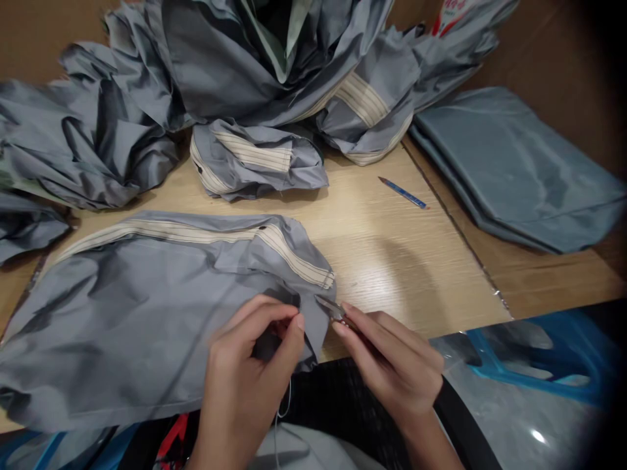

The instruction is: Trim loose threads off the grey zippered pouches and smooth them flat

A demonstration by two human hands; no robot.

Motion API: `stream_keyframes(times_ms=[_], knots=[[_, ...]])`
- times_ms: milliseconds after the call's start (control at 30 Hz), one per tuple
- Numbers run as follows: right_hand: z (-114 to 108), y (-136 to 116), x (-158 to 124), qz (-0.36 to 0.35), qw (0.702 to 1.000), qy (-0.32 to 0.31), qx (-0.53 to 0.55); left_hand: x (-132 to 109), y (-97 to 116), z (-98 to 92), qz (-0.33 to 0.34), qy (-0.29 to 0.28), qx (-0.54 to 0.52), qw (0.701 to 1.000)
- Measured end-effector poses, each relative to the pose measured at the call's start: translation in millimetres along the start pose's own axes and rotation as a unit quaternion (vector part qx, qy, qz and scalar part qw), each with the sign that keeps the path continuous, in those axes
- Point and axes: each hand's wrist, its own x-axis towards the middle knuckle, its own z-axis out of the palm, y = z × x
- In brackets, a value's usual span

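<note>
Garment (122, 333) of sheeny grey cloth lies spread across the near edge of a pale wood-grain bench (392, 274), with part of it hanging toward the person wearing the camera. A cream striped band (196, 233) runs along its far side and ends at a corner close to the hands. The left hand (249, 372) has its grip pressed together, thumb and fingertips pinching a fold of the cloth. This raises the fold off the bench, apparently to keep that edge steady and exposed. A pale thread (285, 399) hangs below this hand. The right hand (392, 362) pinches a small metal tool (330, 308), perhaps snips or tweezers, though its shape is too small to tell which. The tool's tip points at the raised fold, just beside the pinch, and the close angle suggests careful, fine handling. Beyond the hands, a heap (235, 65) of crumpled grey cloth sits well back, with a bundled garment (255, 163) at its front, leaving room for the spread piece. A flat folded stack (514, 170) lies at right, apart from the crumpled cloth. A blue pencil (401, 192) rests on the bench within reach. A blue plastic seat (533, 352) shows at lower right.
</note>
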Motion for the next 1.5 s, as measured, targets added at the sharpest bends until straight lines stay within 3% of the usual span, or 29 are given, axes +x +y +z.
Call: stream_keyframes(times_ms=[133,300,633,1300,1400,1500], knots=[[0.3,-1.9,1.9,-0.001,1.0,0.01,0.011,0.0,-0.3,-0.3,-0.001,0.0,0.001,1.0],[-3.9,-5.2,6.9,0.068,0.996,0.034,0.038,0.2,0.4,-0.5,-0.002,0.0,0.005,1.0],[-5.4,-0.9,3.5,-0.001,1.0,-0.015,-0.002,0.2,1.6,-1.3,0.009,0.008,0.008,1.0],[-4.5,-3.3,5.5,-0.007,1.0,-0.017,-0.019,0.0,2.1,-1.6,0.002,-0.008,0.001,1.0],[-4.4,-5.2,7.7,0.026,1.0,0.006,0.008,-0.3,2.2,-1.5,-0.003,-0.007,-0.01,1.0],[-5.6,-5.6,9.8,0.103,0.993,0.049,0.001,-0.4,2.7,-1.6,-0.002,-0.007,-0.006,1.0]])
